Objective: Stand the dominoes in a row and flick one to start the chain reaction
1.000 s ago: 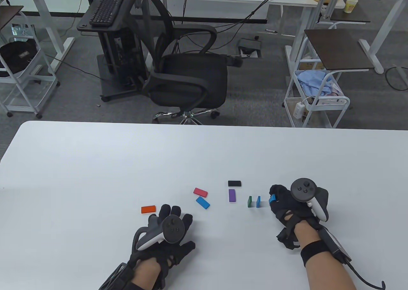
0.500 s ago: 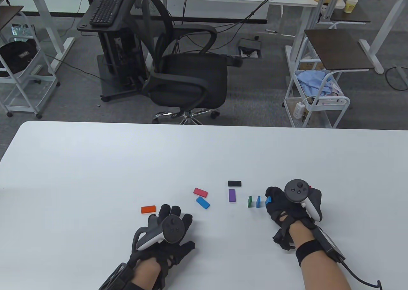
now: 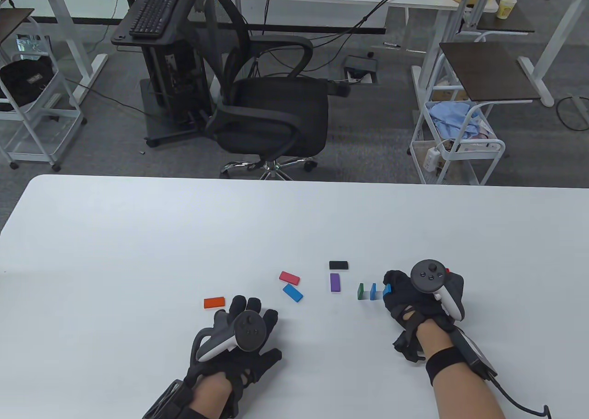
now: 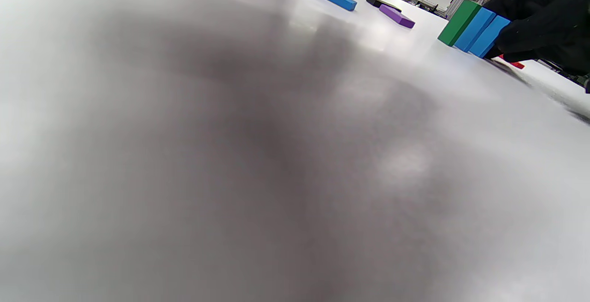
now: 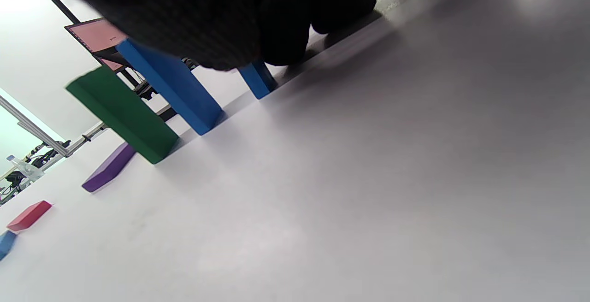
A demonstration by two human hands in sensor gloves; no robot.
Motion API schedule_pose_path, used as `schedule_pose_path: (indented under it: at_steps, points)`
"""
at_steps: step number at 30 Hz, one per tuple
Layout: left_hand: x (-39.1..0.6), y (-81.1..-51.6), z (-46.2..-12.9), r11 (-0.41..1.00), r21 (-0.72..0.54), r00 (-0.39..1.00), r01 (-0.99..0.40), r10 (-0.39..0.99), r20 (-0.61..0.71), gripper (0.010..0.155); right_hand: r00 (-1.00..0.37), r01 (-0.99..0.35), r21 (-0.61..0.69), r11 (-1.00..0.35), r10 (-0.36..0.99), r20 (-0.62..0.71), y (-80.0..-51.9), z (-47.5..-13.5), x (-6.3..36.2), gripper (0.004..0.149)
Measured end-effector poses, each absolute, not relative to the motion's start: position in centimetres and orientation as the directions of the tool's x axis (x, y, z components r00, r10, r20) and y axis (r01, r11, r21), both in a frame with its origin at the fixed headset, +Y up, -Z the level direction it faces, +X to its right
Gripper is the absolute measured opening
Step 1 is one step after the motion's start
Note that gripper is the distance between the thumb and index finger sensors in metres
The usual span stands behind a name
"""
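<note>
White matte bench (image 3: pixel 138 235). Left hand (image 3: pixel 239 340) flat near the bench's near edge, fingers spread, holding nothing. Right hand (image 3: pixel 414 299), fingers curled, pinching an upright blue domino (image 3: pixel 387 289), largely hidden by glove. Standing beside it toward the left edge: second blue block (image 3: pixel 373 292), green block (image 3: pixel 360 291). Flat slabs farther left: purple (image 3: pixel 335 282), black (image 3: pixel 338 265), pink (image 3: pixel 289 278), blue (image 3: pixel 293 293), orange (image 3: pixel 214 302).

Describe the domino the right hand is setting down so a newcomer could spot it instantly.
On the white table, look to the near right, where a short row of dominoes stands on end. The blue domino is the row's rightmost piece, pinched by the right hand. Its neighbours, another blue domino and a green domino, stand free.
</note>
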State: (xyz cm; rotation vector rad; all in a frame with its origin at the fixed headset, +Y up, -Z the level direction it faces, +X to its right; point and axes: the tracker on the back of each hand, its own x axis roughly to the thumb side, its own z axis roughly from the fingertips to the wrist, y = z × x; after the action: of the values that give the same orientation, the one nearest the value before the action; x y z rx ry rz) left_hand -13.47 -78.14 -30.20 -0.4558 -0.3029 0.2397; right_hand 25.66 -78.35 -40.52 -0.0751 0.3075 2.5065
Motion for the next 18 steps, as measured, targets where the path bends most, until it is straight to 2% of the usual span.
schedule_pose_path:
  at_steps: [10,18]
  points:
    - [-13.5,-78.1,-30.2,0.873,-0.461,0.926,-0.159,0.294,0.236,0.08,-0.791,-0.609,0.243,-0.755,0.603,-0.109,-77.8,-40.3,26.6,0.069]
    - [-13.3,-78.1,-30.2,0.879,-0.45,0.926,-0.155,0.288,0.245,0.08,-0.794,-0.607,0.149,-0.781,0.593,-0.131,-75.3,-40.7,30.4,0.069]
